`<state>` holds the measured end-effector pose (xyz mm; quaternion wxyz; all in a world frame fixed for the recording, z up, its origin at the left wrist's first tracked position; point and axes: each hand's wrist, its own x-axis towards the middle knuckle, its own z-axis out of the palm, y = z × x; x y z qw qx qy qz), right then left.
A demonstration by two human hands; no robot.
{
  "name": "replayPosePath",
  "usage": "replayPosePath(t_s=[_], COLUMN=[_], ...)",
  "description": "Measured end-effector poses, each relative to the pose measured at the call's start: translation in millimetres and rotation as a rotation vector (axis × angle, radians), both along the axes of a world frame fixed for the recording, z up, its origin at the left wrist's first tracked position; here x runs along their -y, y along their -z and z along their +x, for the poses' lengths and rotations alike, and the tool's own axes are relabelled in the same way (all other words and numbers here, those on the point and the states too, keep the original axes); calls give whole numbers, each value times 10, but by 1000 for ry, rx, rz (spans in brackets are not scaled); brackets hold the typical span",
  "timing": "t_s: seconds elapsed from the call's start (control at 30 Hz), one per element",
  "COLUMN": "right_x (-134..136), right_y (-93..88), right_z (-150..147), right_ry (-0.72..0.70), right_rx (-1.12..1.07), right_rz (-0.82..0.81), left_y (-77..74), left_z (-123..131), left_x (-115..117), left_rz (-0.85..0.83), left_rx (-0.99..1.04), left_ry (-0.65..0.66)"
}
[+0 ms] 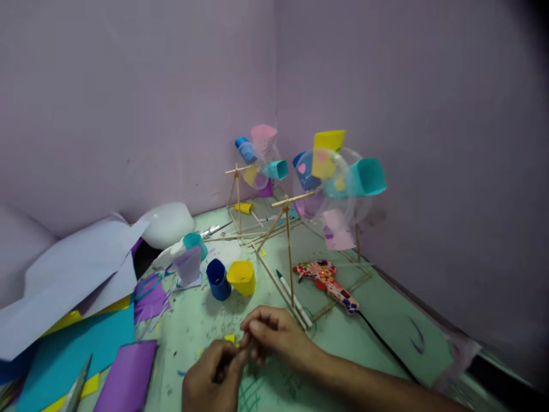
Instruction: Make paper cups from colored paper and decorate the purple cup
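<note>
My left hand point(212, 375) and my right hand point(283, 337) meet low in the middle of the head view, fingertips pinched together. Whatever lies between them is too small and dark to make out. Just behind the fingers is a small yellow paper scrap point(230, 338). Beyond my hands stand a dark blue paper cup point(218, 280) and a yellow paper cup point(242, 278), side by side. To the right, a stick-framed wheel model with clear discs point(328, 186) carries coloured paper cups on its rim. A patterned hot glue gun point(328, 281) lies by its frame.
A second wheel model point(257, 166) stands in the back corner. Coloured paper sheets point(81, 337), a purple paper piece point(126, 377) and scissors point(77, 389) lie at left. A marker point(295, 298) rests by the sticks. The glue gun's cord point(386, 343) runs toward the lower right.
</note>
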<state>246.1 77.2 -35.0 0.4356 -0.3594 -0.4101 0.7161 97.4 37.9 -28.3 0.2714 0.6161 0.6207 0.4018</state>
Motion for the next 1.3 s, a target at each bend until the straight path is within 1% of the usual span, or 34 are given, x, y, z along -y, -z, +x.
replayPosePath(t_s=[0.1, 0.2, 0.3, 0.4, 0.47, 0.53, 0.67, 0.7, 0.77, 0.83, 0.87, 0.9, 0.97, 1.0, 1.03, 1.1, 1.2, 1.23, 1.3], right_x=[-4, -7, 4, 21, 41, 71, 109, 97, 30, -95, -172, -253, -402, -459, -500, -526, -454, -415, -334], right_y=[29, 49, 34, -14, -52, -88, -198, -245, -370, -515, -583, -641, -721, -746, -765, -804, -885, -910, -932], right_z=[36, 52, 50, 39, 28, 20, 56, 79, 133, 172, 179, 176, 148, 131, 120, 130, 232, 274, 332], right_ry=[-23, -92, -153, -182, -192, -197, -161, -122, 21, 190, 196, 159, 66, 25, -1, -17, -31, -62, -138], right_rx=[-12, -10, 20, 71, 113, 167, 293, 320, 406, 595, 726, 875, 1136, 1223, 1277, 1310, 1271, 1187, 900], right_rz=[-70, -102, -74, 8, 80, 168, 359, 403, 533, 744, 836, 888, 881, 854, 824, 779, 732, 684, 516], left_y=[-96, -169, -181, -173, -178, -193, -226, -225, -208, -175, -159, -147, -141, -147, -158, -185, -225, -237, -262], left_z=[-48, -86, -83, -67, -58, -48, -41, -47, -66, -90, -100, -107, -111, -110, -108, -107, -116, -117, -112], left_x=[-40, -86, -88, -65, -54, -50, -69, -78, -102, -128, -139, -147, -154, -151, -146, -133, -115, -108, -91], left_rz=[-64, -133, -192, -276, -322, -333, -286, -274, -262, -258, -255, -251, -244, -242, -241, -239, -247, -261, -318], left_rx=[21, 28, 53, 95, 124, 145, 235, 268, 321, 351, 369, 387, 427, 448, 472, 533, 666, 720, 826], left_ry=[29, 78, 88, 112, 127, 125, 105, 94, 63, 30, 15, 3, -11, -13, -14, -24, -67, -76, -52])
